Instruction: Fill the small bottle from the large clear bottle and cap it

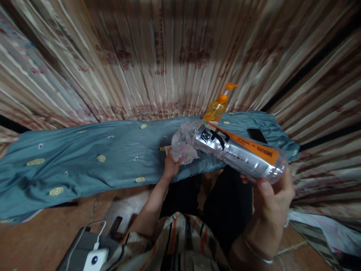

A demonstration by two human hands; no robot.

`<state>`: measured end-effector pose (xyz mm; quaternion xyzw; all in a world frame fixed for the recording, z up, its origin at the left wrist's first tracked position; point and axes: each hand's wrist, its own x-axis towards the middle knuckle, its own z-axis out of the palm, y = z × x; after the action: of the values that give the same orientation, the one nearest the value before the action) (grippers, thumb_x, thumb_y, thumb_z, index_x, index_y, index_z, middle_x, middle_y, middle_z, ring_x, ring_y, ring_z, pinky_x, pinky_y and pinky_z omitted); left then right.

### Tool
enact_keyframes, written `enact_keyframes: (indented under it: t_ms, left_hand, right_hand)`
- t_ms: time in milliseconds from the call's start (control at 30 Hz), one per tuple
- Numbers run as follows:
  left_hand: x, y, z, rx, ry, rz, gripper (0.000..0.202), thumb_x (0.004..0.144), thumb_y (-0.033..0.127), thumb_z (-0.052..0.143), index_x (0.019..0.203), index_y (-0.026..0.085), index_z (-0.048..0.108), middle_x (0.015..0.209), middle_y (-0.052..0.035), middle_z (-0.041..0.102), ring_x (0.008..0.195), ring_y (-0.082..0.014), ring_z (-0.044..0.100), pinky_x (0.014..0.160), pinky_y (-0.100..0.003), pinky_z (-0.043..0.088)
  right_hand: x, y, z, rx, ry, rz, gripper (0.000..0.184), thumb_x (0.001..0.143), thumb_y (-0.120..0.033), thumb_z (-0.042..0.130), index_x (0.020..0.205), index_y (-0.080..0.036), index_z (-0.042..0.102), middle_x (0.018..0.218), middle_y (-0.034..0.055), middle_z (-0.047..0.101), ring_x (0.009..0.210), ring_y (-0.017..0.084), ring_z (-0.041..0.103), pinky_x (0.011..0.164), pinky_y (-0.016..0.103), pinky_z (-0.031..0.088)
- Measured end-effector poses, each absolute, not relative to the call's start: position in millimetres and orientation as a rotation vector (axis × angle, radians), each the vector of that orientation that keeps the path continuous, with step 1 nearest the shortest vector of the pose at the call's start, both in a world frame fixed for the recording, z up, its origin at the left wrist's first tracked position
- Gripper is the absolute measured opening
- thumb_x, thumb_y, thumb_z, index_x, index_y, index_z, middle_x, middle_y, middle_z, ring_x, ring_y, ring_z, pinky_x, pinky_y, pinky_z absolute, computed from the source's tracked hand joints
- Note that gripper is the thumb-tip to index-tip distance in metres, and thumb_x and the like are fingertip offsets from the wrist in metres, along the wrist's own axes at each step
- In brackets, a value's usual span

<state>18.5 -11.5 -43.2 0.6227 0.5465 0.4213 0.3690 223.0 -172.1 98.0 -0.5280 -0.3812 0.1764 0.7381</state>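
A large clear plastic bottle [237, 150] with a silver and orange label is tilted, its narrower end to the left and slightly higher. My right hand [278, 195] grips it near the base, fingers wrapped underneath. At its other end, my left hand [171, 165] is closed on a crinkly clear plastic piece [179, 141] whose exact kind I cannot make out. A white tissue [191, 156] shows beside those fingers, under the plastic. Whether the plastic touches the bottle's mouth is unclear. Behind the bottle stands an orange pump bottle [216, 109].
The narrow table has a teal cloth [118, 143] with yellow patterns. A dark phone [256, 135] lies on it at the right. Pleated curtains [180, 56] hang behind and at both sides. At lower left, a white device [96, 259] with a cable rests on a dark surface.
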Motion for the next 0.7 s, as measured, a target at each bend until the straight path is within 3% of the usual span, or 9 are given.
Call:
enact_keyframes:
  t_ms: [700]
  left_hand:
    - [19.3, -11.3, -41.9, 1.568, 1.392, 1.105, 0.060, 0.073, 0.019, 0.072, 0.127, 0.017, 0.046, 0.120, -0.0105, 0.066, 0.109, -0.0251, 0.066, 0.099, -0.041, 0.051]
  right_hand:
    - [223.0, -171.6, 99.6, -1.192, -0.839, 0.380, 0.076, 0.066, -0.039, 0.081, 0.136, -0.025, 0.056, 0.124, 0.0090, 0.062, 0.082, 0.020, 0.061, 0.060, 0.028, 0.046]
